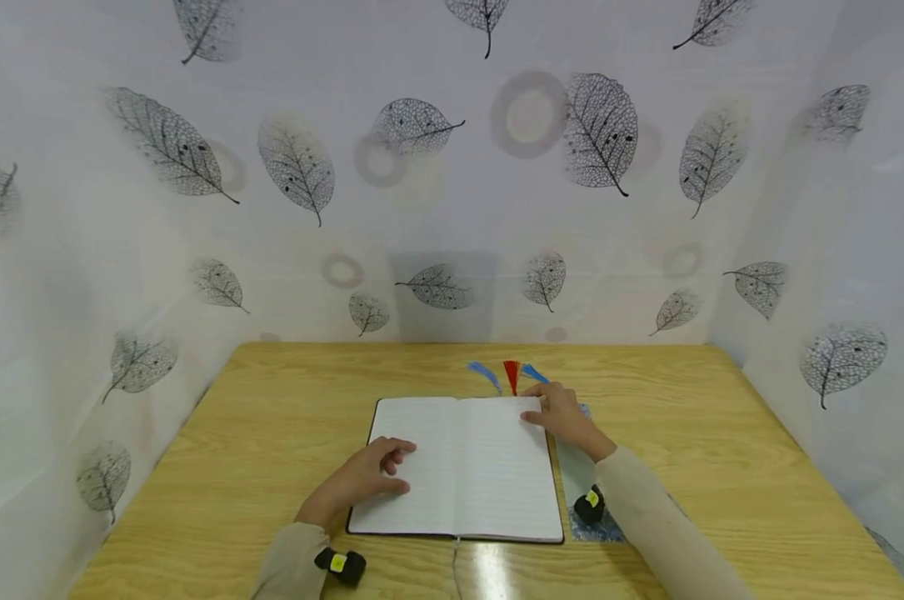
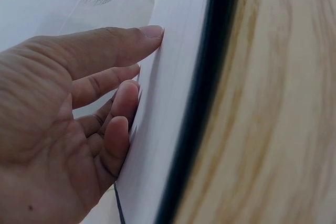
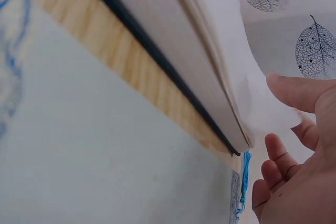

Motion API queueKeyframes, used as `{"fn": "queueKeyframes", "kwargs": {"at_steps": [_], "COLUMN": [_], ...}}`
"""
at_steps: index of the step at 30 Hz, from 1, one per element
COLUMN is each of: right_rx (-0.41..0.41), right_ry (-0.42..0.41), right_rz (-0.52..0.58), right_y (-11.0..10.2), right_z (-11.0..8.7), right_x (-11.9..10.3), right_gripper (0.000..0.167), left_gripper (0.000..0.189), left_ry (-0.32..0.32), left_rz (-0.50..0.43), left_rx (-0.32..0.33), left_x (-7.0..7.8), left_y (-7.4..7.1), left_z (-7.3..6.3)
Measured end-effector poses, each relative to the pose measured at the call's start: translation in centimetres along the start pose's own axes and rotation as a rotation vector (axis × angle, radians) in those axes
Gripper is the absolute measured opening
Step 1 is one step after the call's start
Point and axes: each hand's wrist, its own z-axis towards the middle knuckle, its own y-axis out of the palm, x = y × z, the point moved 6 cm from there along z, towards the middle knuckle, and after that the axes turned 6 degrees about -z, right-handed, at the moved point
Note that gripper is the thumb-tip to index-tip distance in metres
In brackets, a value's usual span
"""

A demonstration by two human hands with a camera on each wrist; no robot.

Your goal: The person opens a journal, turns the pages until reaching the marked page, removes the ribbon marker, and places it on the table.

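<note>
An open notebook (image 1: 489,483) with lined white pages and a dark cover lies flat on the wooden table. My left hand (image 1: 365,471) rests on its left page, thumb and fingers loosely bent; in the left wrist view the fingertips touch the paper (image 2: 163,124) near the page edge. At the upper right corner, my right hand (image 1: 564,414) pinches a page between thumb and index finger. The right wrist view shows that page (image 3: 262,100) bent up from the stack, its other fingers curled loosely below.
Beyond the notebook's top edge lie a light blue tassel (image 1: 485,373), a red tassel (image 1: 511,375) and a blue tassel (image 1: 534,372). A pale sheet with blue patterned ends (image 1: 575,467) lies right of the notebook, partly under the right arm. A thin ribbon (image 1: 455,567) trails toward the front.
</note>
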Motion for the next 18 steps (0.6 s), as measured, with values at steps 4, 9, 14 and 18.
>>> {"fn": "queueKeyframes", "kwargs": {"at_steps": [4,9,14,18], "right_rx": [-0.013,-0.101,-0.161,-0.186], "right_ry": [0.018,0.058,0.042,0.021], "right_rz": [0.071,0.184,0.244,0.263], "right_y": [-0.4,-0.4,-0.4,-0.4], "right_z": [-0.3,-1.1,-2.1,-2.8], "right_x": [0.3,0.5,-0.4,-1.3], "right_gripper": [0.038,0.051,0.063,0.063], "left_gripper": [0.053,0.053,0.053,0.053], "left_ry": [0.002,-0.005,-0.012,-0.006], "left_rz": [0.002,0.004,0.005,0.007], "left_rx": [0.002,0.005,0.008,0.005], "left_x": [0.1,0.0,-0.1,-0.2], "left_y": [0.0,0.0,0.0,0.0], "left_z": [0.0,0.1,0.1,0.1]}}
